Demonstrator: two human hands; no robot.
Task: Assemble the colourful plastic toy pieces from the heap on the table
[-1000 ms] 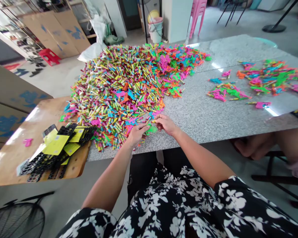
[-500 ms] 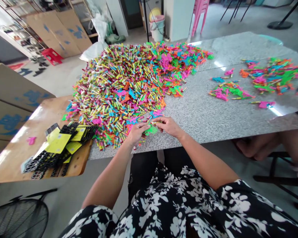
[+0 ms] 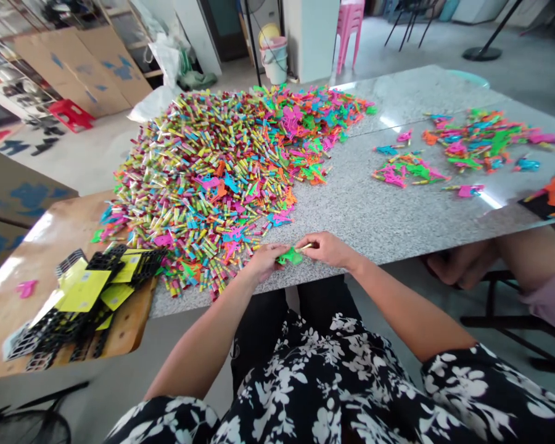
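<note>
Close to the table's front edge, my left hand point(image 3: 263, 261) is closed on a small green plastic toy gun point(image 3: 292, 256). My right hand point(image 3: 327, 249) pinches a slim yellowish tube point(image 3: 307, 246) by its end, right beside the green toy gun. The tube's far end meets or nearly touches the gun; I cannot tell which. Just beyond my hands spreads a big heap of printed little tubes point(image 3: 185, 166), mostly yellow and red. Pink, blue, orange and green toy guns point(image 3: 291, 120) are mixed in, thickest at its far right.
The heap lies on a speckled grey stone table point(image 3: 346, 209). More toy guns with tubes point(image 3: 494, 139) lie to the right. On a wooden board point(image 3: 4, 333) at left are black plastic racks with yellow cards point(image 3: 86, 290). Another person's bare leg point(image 3: 518, 253) shows at the right.
My view has swung slightly, shifting the scene left. My hands have drawn a little back from the heap, and the green toy gun and tube now show more clearly between them.
</note>
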